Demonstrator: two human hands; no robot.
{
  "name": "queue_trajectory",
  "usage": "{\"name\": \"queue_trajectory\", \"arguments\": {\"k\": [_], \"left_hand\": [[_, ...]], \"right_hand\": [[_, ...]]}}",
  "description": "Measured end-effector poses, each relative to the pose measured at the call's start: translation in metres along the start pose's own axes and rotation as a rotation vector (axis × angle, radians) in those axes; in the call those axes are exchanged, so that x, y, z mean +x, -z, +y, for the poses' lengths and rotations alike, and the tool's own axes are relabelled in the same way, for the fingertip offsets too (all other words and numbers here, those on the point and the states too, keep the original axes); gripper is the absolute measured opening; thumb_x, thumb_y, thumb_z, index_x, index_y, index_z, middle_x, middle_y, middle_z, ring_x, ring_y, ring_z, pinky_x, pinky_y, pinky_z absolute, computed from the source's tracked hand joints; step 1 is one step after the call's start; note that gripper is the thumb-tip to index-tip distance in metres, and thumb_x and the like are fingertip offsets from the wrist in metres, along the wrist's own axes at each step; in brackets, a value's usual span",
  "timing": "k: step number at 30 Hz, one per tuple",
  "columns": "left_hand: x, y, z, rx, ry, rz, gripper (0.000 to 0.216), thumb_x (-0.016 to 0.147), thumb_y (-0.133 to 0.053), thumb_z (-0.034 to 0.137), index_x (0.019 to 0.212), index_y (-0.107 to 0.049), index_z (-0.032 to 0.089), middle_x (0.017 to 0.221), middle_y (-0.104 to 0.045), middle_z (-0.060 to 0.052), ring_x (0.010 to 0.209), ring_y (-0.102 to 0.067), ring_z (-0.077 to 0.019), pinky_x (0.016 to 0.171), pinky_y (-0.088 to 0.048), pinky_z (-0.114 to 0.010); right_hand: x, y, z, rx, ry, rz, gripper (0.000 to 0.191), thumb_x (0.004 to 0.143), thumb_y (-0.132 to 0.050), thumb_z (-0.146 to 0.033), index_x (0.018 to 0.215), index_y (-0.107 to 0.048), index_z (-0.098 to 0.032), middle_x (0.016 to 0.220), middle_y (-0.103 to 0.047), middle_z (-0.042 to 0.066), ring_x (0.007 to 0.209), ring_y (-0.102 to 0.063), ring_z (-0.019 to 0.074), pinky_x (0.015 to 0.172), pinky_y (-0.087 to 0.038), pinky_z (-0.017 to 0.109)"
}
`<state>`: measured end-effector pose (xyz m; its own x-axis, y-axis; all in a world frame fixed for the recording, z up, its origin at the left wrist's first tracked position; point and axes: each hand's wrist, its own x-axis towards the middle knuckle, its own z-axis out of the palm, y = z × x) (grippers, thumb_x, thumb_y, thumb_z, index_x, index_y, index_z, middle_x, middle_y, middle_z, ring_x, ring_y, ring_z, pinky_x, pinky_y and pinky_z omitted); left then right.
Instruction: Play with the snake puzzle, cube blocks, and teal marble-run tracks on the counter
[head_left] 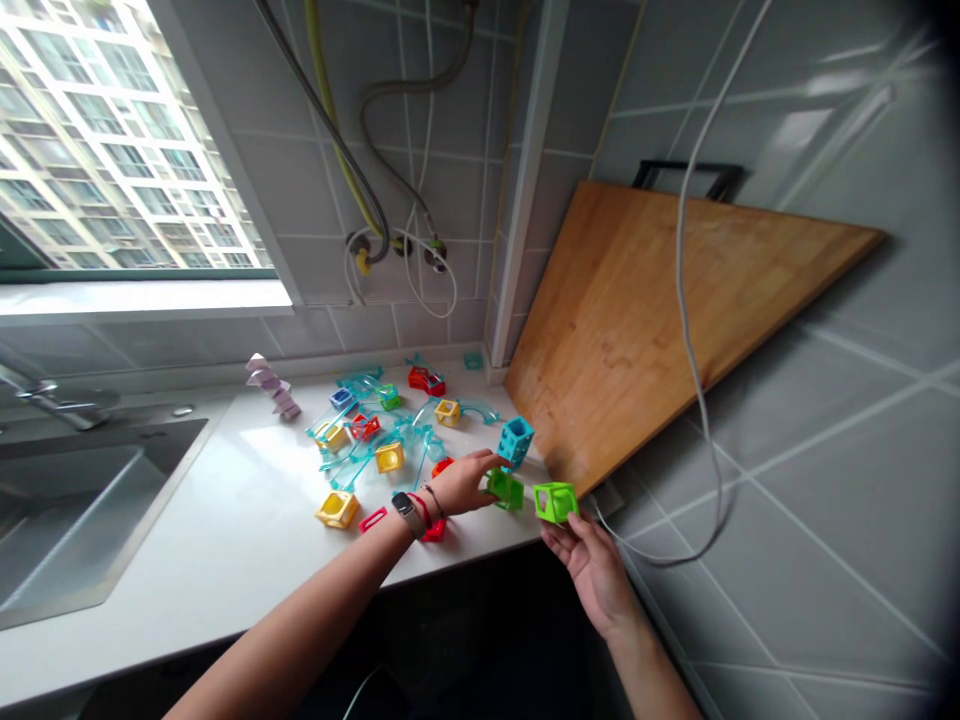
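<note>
On the right, my right hand [592,570] holds a bright green open-frame toy cube [556,502] with its fingertips and thumb, just past the counter's front edge. My left hand [469,483] reaches in from the left, its fingers closed over a second green toy cube [508,491] on the counter. Right behind those fingers stands a blue toy block [516,440] with holes in its sides, close to or touching the index finger. Part of a red piece [433,530] shows beside my left wrist.
Yellow cubes [337,509], a red frame [373,519] and several clear turquoise pieces [405,435] lie spread across the white counter [247,560]. A sink [82,510] and a purple stacked object [272,386] are left. A wooden board [675,300] leans right, crossed by a white cable [681,250].
</note>
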<state>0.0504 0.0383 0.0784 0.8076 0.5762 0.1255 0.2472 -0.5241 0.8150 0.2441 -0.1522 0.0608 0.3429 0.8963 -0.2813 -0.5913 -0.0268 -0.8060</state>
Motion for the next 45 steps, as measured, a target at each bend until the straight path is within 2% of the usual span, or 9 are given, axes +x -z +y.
{"name": "queue_trajectory", "arguments": {"k": [7,9,12,16,19,26,33,38,45], "left_hand": [[-0.046,0.000,0.034,-0.402,0.144,0.213,0.055,0.084,-0.076,0.037,0.134,-0.061,0.021,0.110,-0.070,-0.010,0.097,-0.071,-0.0243,0.083,-0.060,-0.035],[-0.066,-0.003,0.044,-0.527,0.186,0.274,0.053,0.087,-0.074,0.038,0.135,-0.059,0.021,0.118,-0.069,-0.011,0.103,-0.071,-0.0255,0.086,-0.060,-0.036],[-0.094,-0.008,0.057,-0.899,0.312,0.376,0.049,0.085,-0.078,0.037,0.130,-0.064,0.022,0.134,-0.065,-0.014,0.116,-0.068,-0.0299,0.091,-0.060,-0.038],[-0.123,-0.013,0.067,-1.197,0.451,0.482,0.055,0.082,-0.082,0.036,0.133,-0.064,0.023,0.130,-0.068,-0.014,0.112,-0.070,-0.0318,0.090,-0.061,-0.042],[-0.141,-0.011,0.070,-1.176,0.470,0.568,0.055,0.081,-0.083,0.035,0.131,-0.064,0.024,0.131,-0.068,-0.013,0.112,-0.070,-0.0313,0.087,-0.062,-0.040],[-0.176,-0.006,0.069,-1.121,0.553,0.681,0.058,0.077,-0.087,0.035,0.128,-0.062,0.027,0.122,-0.070,-0.009,0.108,-0.071,-0.0292,0.088,-0.061,-0.039],[-0.188,-0.007,0.058,-0.974,0.514,0.647,0.059,0.076,-0.088,0.037,0.129,-0.066,0.022,0.122,-0.074,-0.011,0.114,-0.069,-0.0319,0.097,-0.056,-0.041],[-0.187,-0.007,0.053,-0.956,0.475,0.642,0.055,0.075,-0.088,0.037,0.125,-0.070,0.021,0.126,-0.075,-0.011,0.119,-0.068,-0.0330,0.104,-0.052,-0.042],[-0.188,-0.001,0.058,-0.983,0.527,0.647,0.059,0.076,-0.087,0.042,0.127,-0.069,0.017,0.124,-0.075,-0.012,0.111,-0.070,-0.0325,0.099,-0.055,-0.041]], "right_hand": [[0.000,-0.014,-0.005,-0.066,0.129,-0.042,0.031,0.082,-0.078,-0.034,0.113,-0.071,-0.029,0.123,-0.075,0.004,0.115,-0.071,0.0310,0.098,-0.058,0.055],[0.000,-0.023,-0.005,-0.086,0.133,-0.067,0.032,0.082,-0.079,-0.032,0.113,-0.071,-0.029,0.124,-0.074,0.004,0.118,-0.069,0.0305,0.102,-0.056,0.055],[-0.002,-0.044,-0.003,-0.113,0.132,-0.108,0.033,0.082,-0.080,-0.033,0.112,-0.070,-0.028,0.125,-0.073,0.005,0.118,-0.068,0.0300,0.105,-0.054,0.054],[-0.010,-0.079,0.005,-0.145,0.127,-0.163,0.057,0.080,-0.083,-0.035,0.132,-0.060,-0.033,0.126,-0.073,0.004,0.120,-0.067,0.0291,0.107,-0.052,0.053],[-0.018,-0.104,0.017,-0.146,0.064,-0.210,0.067,0.082,-0.082,-0.037,0.143,-0.052,-0.036,0.133,-0.071,0.003,0.125,-0.065,0.0278,0.109,-0.051,0.049],[-0.030,-0.132,0.039,-0.151,-0.022,-0.292,0.056,0.081,-0.084,-0.036,0.130,-0.057,-0.031,0.126,-0.073,0.005,0.117,-0.069,0.0280,0.104,-0.054,0.046],[-0.034,-0.152,0.044,-0.191,-0.047,-0.338,0.056,0.080,-0.085,-0.033,0.128,-0.055,-0.030,0.124,-0.073,0.004,0.113,-0.071,0.0260,0.101,-0.056,0.043],[-0.037,-0.159,0.056,-0.290,-0.031,-0.376,0.055,0.077,-0.087,-0.033,0.124,-0.058,-0.029,0.117,-0.073,0.004,0.101,-0.073,0.0241,0.091,-0.059,0.037],[-0.037,-0.156,0.059,-0.260,-0.043,-0.372,0.045,0.088,-0.077,-0.043,0.126,-0.060,-0.026,0.123,-0.073,0.008,0.108,-0.072,0.0265,0.096,-0.057,0.039]]}}
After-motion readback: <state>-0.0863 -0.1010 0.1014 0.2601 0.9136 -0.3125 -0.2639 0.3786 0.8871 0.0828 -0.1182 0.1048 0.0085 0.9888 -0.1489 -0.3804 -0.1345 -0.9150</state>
